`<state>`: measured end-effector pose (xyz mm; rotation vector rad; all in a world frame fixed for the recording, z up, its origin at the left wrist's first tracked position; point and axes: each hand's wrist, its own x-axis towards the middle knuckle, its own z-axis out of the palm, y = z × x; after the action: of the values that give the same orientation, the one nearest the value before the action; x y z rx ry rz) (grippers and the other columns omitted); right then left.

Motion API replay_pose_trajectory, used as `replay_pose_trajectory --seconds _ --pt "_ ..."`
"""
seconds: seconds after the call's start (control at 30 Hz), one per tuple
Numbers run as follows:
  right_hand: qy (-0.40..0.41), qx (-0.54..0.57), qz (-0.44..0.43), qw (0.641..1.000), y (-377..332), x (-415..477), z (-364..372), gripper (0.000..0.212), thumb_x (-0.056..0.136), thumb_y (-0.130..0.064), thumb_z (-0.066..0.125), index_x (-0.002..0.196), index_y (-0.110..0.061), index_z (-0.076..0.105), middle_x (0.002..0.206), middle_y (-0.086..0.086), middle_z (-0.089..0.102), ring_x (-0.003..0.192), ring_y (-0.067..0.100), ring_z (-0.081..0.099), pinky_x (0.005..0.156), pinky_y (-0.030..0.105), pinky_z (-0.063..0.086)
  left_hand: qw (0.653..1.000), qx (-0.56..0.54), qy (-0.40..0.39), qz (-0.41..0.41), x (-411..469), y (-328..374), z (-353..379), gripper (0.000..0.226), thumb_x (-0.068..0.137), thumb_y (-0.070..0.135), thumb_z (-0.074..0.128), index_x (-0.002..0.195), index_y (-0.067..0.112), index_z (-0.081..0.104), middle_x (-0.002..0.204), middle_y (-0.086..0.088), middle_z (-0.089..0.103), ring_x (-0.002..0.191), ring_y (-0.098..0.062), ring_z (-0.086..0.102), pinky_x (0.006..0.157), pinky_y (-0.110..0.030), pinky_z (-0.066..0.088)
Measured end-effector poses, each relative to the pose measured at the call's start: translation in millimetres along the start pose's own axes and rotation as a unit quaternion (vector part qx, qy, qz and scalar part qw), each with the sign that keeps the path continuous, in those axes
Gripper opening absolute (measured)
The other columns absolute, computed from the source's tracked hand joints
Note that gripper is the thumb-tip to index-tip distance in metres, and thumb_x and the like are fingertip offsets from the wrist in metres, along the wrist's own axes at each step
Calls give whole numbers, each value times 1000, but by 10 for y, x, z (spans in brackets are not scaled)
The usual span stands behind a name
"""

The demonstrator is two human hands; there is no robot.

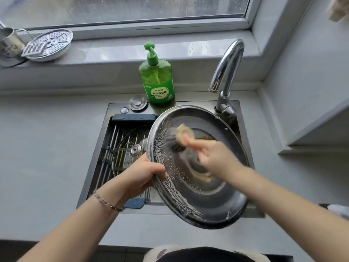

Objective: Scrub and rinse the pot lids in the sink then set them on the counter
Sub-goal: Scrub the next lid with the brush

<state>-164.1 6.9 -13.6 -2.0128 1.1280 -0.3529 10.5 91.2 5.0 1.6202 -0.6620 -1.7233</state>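
Head view. We note the large round stainless-steel pot lid [207, 193] held tilted above the steel sink [93, 167], inner face up and streaked with suds along its left rim. The left grip [145, 174] is curled round that left rim, thumb on top. The right grip [213, 157] is closed on the handle of a tan-bodied, grey-bristled scrubbing brush [184, 135], whose bristles meet the lid's upper left. The hand and brush are blurred.

Risks, as we judge them:
- The lid hangs from one soapy edge. Hard brush pressure could twist it out of the left grip.
- A clear glass lid with a metal knob [134, 148] lies on the rack directly below. A dropped steel lid could strike and crack it.
- The lid's near edge overhangs the grey surface [47, 148], so suds may drip there.
- The lid's far edge sits near the curved chrome faucet [226, 72] and the green soap bottle [156, 80]. A wide stroke could knock either.
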Motion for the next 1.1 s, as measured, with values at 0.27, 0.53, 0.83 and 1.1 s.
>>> replay_pose_trajectory --seconds 0.27,0.53,0.83,1.1 --pt "-36 32 -74 996 -48 -186 -15 47 87 -5 52 123 -34 57 66 -10 56 45 5 40 54 22 36 999 -12 -26 17 -33 45 29 29 58 -18 47 82 -2 50 54 -7 53 48 -16 55 46 -25 49" --pt "-47 47 -97 993 -69 -291 39 44 86 -13 48 125 -33 56 67 -7 59 45 7 41 55 22 36 999 7 -4 40 -14 55 95 39 49 -10 46 86 2 53 57 -4 60 54 -16 60 52 -28 51" --pt "-12 46 -105 993 -126 -284 53 48 85 -13 47 127 -36 52 63 -6 62 41 9 39 52 24 37 999 -1 -4 37 -32 40 129 43 49 -11 46 90 3 51 55 -5 60 51 -18 59 48 -26 51" --pt "44 26 -33 998 -141 -69 -63 39 91 -13 50 125 -32 57 73 5 68 47 5 43 58 26 35 997 67 9 25 -59 7 179 41 55 -9 50 92 9 48 73 -11 53 66 -22 57 61 -35 52"
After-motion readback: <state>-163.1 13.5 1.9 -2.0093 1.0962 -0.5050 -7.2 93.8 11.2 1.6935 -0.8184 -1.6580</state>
